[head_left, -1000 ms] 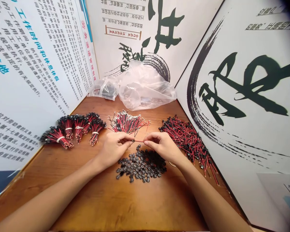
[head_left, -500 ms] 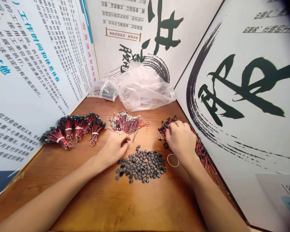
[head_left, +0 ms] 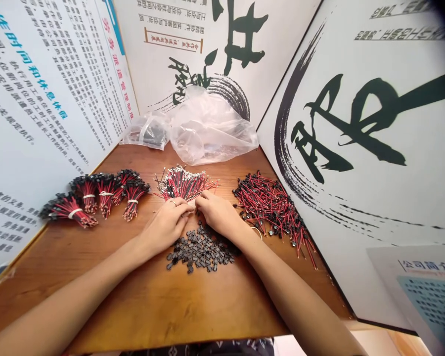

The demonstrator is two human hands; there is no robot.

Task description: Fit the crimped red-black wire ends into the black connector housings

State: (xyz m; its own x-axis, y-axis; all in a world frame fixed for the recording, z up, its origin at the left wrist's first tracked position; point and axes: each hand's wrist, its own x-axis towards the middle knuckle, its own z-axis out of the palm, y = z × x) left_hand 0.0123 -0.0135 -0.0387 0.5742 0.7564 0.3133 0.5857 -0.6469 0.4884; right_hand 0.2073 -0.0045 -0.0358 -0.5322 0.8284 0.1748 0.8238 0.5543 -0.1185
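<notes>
a: which step is in hand?
b: small fingerwork, as i'm reading it. the left hand [head_left: 168, 220] and right hand [head_left: 218, 213] are meeting over the far edge of the pile of black pieces [head_left: 202, 252], just in front of the white-tipped wires [head_left: 181, 184].
a: how are they standing?
b: the left is holding thumb and forefinger close together; the right is sitting just beside it, back up, fingers bending down.
a: gripping anything?
b: i can't tell; the fingers are hiding whatever may be between them.
a: what's the next move calling for?
b: a light, exact pinch and a steady left hand, i'm guessing.
a: and around them?
b: a heap of black-ended wires [head_left: 270, 202] is lying on the table [head_left: 193, 316] at the right; banded bundles [head_left: 106, 192] are resting at the left.
</notes>
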